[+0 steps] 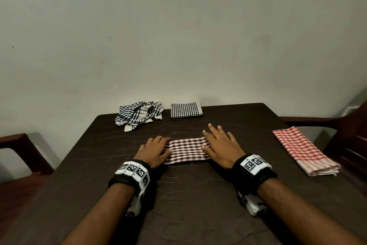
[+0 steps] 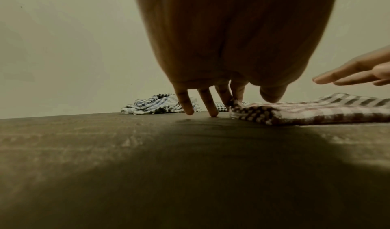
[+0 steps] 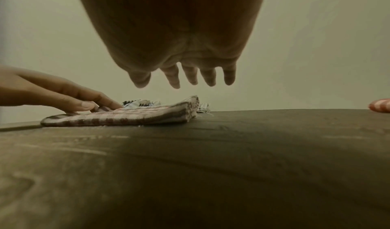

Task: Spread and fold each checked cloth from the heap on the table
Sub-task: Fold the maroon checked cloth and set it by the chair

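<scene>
A folded brown-and-white checked cloth (image 1: 187, 151) lies flat in the middle of the dark table (image 1: 198, 195). My left hand (image 1: 158, 148) is at its left end, thumb on top and fingers curled at the edge, pinching it. In the right wrist view the thumb and forefinger of the left hand (image 3: 90, 103) hold that end of the cloth (image 3: 126, 117). My right hand (image 1: 216, 141) spreads its fingers over the right end. From the right wrist the right hand (image 3: 185, 81) hovers above the cloth without touching. The crumpled heap (image 1: 139, 114) of blue-and-black checked cloths sits at the far edge.
A folded black-and-white checked cloth (image 1: 185, 110) lies beside the heap by the wall. A folded red-and-white checked cloth (image 1: 303, 151) rests at the table's right edge. Dark chairs stand at the left (image 1: 19, 145) and right (image 1: 347, 135).
</scene>
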